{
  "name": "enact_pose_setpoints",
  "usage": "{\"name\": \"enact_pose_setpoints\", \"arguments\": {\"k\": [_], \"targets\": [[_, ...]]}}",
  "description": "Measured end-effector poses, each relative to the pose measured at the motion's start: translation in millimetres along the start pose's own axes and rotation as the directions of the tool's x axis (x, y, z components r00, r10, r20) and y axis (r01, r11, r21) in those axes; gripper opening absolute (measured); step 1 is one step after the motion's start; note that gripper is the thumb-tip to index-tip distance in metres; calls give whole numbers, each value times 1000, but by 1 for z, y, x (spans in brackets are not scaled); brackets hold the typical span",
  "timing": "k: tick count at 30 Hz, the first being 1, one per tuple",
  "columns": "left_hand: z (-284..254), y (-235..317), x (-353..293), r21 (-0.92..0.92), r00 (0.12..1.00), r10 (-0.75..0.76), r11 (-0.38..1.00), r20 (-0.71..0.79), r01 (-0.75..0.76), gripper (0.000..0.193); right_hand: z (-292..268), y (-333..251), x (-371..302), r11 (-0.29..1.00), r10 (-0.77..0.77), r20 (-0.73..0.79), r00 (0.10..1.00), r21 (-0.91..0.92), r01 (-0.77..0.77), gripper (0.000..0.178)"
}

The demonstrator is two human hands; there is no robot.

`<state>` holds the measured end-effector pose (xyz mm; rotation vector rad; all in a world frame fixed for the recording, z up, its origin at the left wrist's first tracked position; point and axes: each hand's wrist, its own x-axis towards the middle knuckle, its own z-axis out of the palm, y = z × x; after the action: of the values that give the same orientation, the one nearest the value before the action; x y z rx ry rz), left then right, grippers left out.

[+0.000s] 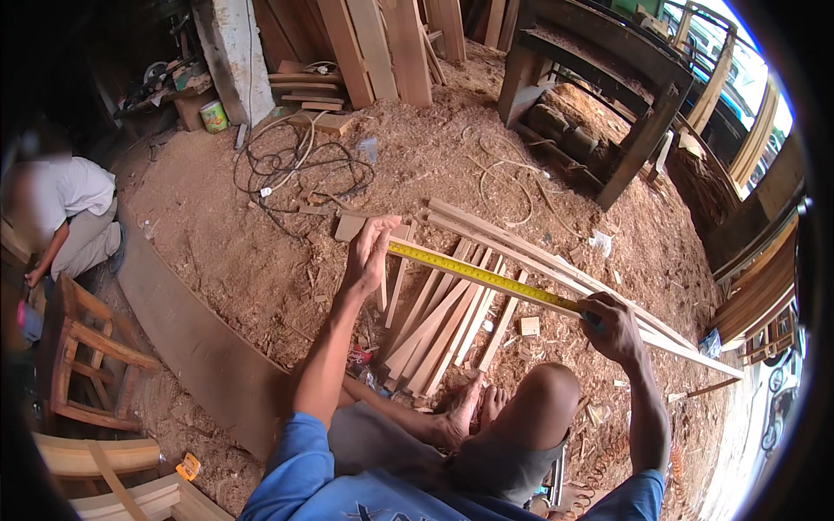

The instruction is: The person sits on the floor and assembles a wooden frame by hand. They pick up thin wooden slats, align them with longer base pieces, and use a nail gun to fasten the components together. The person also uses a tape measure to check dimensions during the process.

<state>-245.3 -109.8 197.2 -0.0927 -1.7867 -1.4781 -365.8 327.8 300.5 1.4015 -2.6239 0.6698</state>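
Note:
A yellow tape measure [486, 278] is stretched out between my two hands, slanting down to the right. My left hand [373, 252] is at its left end, fingers straight and pressed together on the blade. At the other end my right hand [613, 330] is wrapped round the case, which is mostly hidden by the fingers. The blade runs along a light wooden strip [351, 227], whose end sticks out left of my left hand. Just beyond lie long wooden battens [521, 247]. Below the tape, several loose wood strips [443, 326] lie in a bundle on the ground.
Wood shavings cover the floor. Tangled cables [304, 169] lie ahead, near upright planks [369, 52]. A heavy machine stand [599, 82] is at the far right. To the left are a wooden chair frame [95, 356], a long sheet [200, 321] and a crouching person [78, 195].

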Motion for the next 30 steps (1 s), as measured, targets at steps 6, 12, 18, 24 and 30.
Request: {"name": "enact_pose_setpoints", "arguments": {"k": [6, 12, 18, 24, 30], "targets": [[1, -21, -24, -45, 993, -16, 999, -118, 11, 53, 7, -12, 29, 992, 97, 88, 991, 70, -103, 26], [2, -34, -31, -147, 970, -173, 978, -172, 149, 60, 6, -16, 38, 991, 100, 116, 988, 77, -109, 26], [-2, -29, -26, -84, 967, -173, 984, -188, 160, 48, 5, -10, 39, 993, 106, 143, 984, 35, -112, 23], [-2, -34, -23, -322, 923, -330, 911, -196, 257, 26, 6, -11, 38, 997, 61, 110, 992, 39, -66, 26], [-4, -40, -21, -263, 937, -291, 935, -192, 237, 26, 4, -2, 30, 1000, 16, 138, 990, 7, -17, 31]]}}
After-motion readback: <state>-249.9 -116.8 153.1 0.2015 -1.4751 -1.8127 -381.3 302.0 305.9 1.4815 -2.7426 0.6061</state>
